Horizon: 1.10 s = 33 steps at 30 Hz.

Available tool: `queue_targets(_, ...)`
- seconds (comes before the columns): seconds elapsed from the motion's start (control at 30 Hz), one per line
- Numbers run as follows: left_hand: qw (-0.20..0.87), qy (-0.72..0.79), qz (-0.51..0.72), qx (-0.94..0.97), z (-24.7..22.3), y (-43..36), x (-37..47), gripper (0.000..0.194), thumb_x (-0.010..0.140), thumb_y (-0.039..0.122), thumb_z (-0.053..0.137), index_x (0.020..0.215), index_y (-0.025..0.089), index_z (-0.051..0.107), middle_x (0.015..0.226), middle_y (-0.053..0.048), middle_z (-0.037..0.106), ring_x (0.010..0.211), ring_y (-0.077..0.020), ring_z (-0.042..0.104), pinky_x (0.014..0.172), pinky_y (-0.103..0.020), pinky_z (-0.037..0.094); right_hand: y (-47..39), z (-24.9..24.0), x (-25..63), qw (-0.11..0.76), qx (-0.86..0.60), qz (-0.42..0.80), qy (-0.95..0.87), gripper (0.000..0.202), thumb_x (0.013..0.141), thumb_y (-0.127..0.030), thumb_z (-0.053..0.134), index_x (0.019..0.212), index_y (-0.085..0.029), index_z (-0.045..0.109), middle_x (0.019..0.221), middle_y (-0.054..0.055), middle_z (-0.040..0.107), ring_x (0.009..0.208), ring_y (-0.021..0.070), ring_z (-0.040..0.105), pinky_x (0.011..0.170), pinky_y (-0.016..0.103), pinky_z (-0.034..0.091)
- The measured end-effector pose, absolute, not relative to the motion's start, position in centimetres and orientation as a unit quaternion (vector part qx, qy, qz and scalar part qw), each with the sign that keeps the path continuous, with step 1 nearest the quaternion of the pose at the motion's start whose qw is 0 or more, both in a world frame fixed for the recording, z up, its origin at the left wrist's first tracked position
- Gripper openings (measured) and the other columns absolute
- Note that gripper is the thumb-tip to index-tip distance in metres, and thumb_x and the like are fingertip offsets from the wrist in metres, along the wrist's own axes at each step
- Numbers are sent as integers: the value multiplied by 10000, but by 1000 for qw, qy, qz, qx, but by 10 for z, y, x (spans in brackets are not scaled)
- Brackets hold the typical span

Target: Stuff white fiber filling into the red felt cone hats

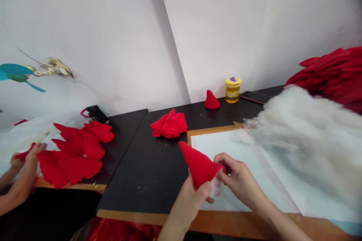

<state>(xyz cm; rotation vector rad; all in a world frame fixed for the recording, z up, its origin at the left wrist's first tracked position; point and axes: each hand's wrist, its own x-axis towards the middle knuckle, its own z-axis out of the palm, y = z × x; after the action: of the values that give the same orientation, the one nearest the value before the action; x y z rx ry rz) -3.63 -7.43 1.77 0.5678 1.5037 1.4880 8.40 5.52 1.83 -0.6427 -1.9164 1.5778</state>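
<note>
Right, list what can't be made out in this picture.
All in the head view:
- Red fabric cone: its inside, turned away and covered by the left hand.
- Right hand: what its fingertips pinch at the rim, too blurred and overlapped.
- Yellow-lidded tub: its lettering, too small and blurred.
- Dark red fabric pile: its far end, cut off by the right edge; its lower front, behind white stuffing.

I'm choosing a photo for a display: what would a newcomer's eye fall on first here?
Probably the bright red cone near the middle, held in the left hand, with the right hand at its wide end. Next might come the big heap of white fluff on the right and the dark red stack behind it, then the red pieces piled on the left beside another person's hands.
</note>
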Motion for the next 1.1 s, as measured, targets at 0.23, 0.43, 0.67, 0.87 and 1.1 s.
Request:
queue_targets(0.23, 302, 627, 659, 286, 25, -70, -32, 334, 821, 242, 708, 1136, 194, 607, 1117, -115, 702, 989, -232, 673, 872, -310, 515, 59, 0, 87, 232, -267, 628, -694, 230, 869, -449, 583, 863, -221, 561, 619, -58, 560, 493, 119, 468, 479, 236, 414)
queue_targets(0.43, 273, 670, 642, 254, 16, -57, -32, 146, 670, 101, 621, 751, 206, 558, 694, 36, 553, 639, -128, 522, 592, -212, 443, 53, -2, 91, 242, -242, 608, -716, 177, 878, -380, 573, 831, -210, 569, 686, -34, 590, 599, 132, 501, 569, 249, 417)
queue_targets(0.67, 233, 722, 613, 221, 8, -54, -33, 220, 604, 72, 516, 640, 247, 386, 532, 110, 368, 371, -79, 397, 355, -182, 298, 50, -18, 92, 239, -316, 539, -744, 105, 858, -325, 516, 807, -241, 478, 600, -66, 511, 509, 130, 452, 516, 260, 379)
queue_targets(0.87, 242, 732, 585, 253, 5, -56, -26, 199, 618, 120, 553, 732, 247, 450, 534, 121, 384, 371, -98, 447, 355, -192, 396, 48, 0, 96, 310, -250, 469, -789, 379, 833, -306, 560, 1203, -225, 539, 1118, 83, 639, 874, 210, 648, 778, 346, 525)
queue_targets(1.1, 282, 736, 555, 265, 3, -60, -18, 187, 628, 152, 517, 757, 252, 425, 537, 125, 358, 366, -99, 444, 355, -199, 414, 51, -9, 77, 289, -288, 439, -801, 125, 719, -118, 480, 766, -233, 495, 724, -16, 575, 602, 146, 511, 576, 260, 383)
